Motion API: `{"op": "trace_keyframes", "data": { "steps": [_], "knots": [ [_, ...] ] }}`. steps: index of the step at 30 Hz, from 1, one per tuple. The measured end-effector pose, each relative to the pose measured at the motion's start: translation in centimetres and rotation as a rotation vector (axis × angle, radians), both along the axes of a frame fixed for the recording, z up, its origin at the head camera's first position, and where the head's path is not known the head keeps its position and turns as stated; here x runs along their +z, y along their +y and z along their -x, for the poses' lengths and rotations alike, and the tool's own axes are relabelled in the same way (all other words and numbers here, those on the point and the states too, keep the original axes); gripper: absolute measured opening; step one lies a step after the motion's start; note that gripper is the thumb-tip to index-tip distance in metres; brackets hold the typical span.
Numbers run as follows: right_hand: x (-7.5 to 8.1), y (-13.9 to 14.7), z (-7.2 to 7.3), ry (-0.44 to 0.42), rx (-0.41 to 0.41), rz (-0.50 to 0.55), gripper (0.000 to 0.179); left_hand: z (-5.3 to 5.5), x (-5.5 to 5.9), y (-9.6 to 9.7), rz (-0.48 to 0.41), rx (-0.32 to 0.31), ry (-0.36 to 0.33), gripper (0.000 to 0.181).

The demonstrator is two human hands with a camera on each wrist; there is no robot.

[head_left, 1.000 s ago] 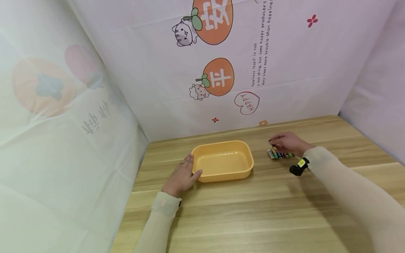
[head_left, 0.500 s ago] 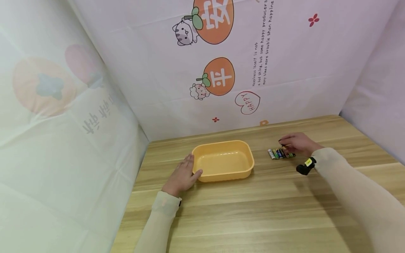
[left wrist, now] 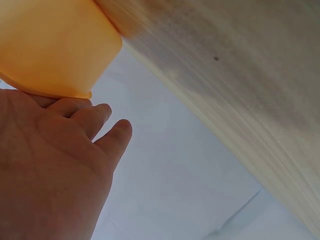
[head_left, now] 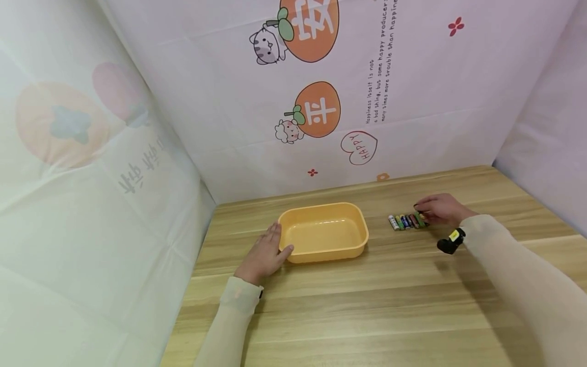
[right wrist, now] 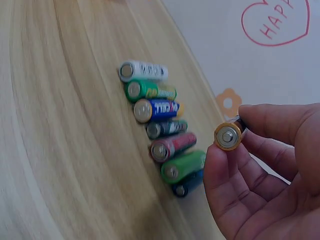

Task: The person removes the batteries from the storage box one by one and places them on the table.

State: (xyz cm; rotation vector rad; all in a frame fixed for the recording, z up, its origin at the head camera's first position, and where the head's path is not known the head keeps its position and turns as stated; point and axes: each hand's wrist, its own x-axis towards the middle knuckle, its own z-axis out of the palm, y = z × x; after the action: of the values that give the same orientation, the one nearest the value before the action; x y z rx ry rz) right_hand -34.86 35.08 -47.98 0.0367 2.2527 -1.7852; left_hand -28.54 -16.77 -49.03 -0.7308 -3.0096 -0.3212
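Observation:
In the head view my left hand (head_left: 262,255) rests against the left end of a yellow-orange plastic basin (head_left: 323,237), fingers at its rim and thumb by the front corner. The left wrist view shows those fingers relaxed under the rim. My right hand (head_left: 441,209) pinches a small battery (right wrist: 228,137) with a copper-coloured end between thumb and fingers. Beside it, several batteries lie side by side in a row on the table, from a white battery (right wrist: 145,71) through a red battery (right wrist: 174,146) to a light green battery (right wrist: 184,167) and a dark blue battery (right wrist: 188,184).
The wood-grain table (head_left: 348,306) meets a white printed cloth (head_left: 238,127) at the back. More cloth hangs on the left and right sides. A black wrist camera (head_left: 451,241) is strapped to the right sleeve.
My right hand has moved rightward along the battery row, still pinching the battery, uncovering more of the row in the head view. The left hand and basin have stayed in place.

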Motion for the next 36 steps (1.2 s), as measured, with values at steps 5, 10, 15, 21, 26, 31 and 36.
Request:
{"op": "trace_keyframes", "data": {
  "steps": [5,10,15,21,26,31,36],
  "knots": [
    [-0.6,0.6,0.3,-0.011,-0.007,0.014,0.049,0.1,0.0,0.0,-0.007,-0.004,0.001,0.079],
    [-1.1,1.3,0.5,-0.005,-0.010,-0.023,0.051,0.1,0.0,-0.1,0.001,-0.005,0.000,0.080],
    [-1.4,1.9,0.5,0.013,-0.008,-0.084,0.053,0.2,0.0,-0.1,0.004,-0.005,-0.005,0.081],
    [-1.8,2.4,0.6,0.011,-0.044,-0.111,0.050,0.3,0.0,0.0,-0.004,0.004,-0.014,0.080],
    [-1.6,2.3,0.3,0.007,-0.039,-0.152,0.051,0.3,-0.2,0.0,-0.003,0.001,-0.009,0.080],
    [-1.4,2.0,0.2,0.007,-0.034,-0.171,0.050,0.2,-0.1,0.0,-0.005,0.005,-0.010,0.080],
    [-1.4,1.8,0.4,0.024,-0.033,-0.204,0.047,0.2,-0.1,0.0,0.004,0.012,-0.018,0.081]
  ]
}}
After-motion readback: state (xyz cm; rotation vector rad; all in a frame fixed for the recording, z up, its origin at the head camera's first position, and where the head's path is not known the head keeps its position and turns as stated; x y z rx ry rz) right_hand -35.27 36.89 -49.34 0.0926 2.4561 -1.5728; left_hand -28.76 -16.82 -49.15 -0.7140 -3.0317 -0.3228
